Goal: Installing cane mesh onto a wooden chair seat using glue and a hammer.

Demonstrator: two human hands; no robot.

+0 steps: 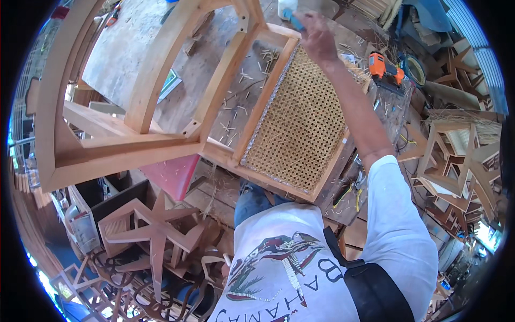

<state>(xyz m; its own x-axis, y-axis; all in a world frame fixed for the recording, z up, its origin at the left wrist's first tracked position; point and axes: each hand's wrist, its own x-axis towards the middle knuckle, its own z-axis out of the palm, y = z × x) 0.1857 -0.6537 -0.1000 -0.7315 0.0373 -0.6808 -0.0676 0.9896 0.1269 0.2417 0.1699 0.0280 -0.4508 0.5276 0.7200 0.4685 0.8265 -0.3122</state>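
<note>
My right arm reaches across the chair frame, and the fingers of my right hand (320,42) are curled round a blue piece (293,20). A white end lies just beyond it at the top edge; its kind is unclear. Below the hand is a woven cane seat panel (298,118), framed by light wooden rails. Pale cord or trim runs along its left and lower edges. The unpainted wooden chair frame (166,70) lies tipped over on the worktable, its legs and back rails rising to the left. My left hand is not in view.
An orange-and-black nail gun (385,71) lies on the worktable (126,53) to the right. Yellow-handled pliers (343,194) rest near the front edge. Small wooden pegs are scattered about. Star-shaped wooden frames (155,228) stand lower left, and more frames (456,166) are piled right.
</note>
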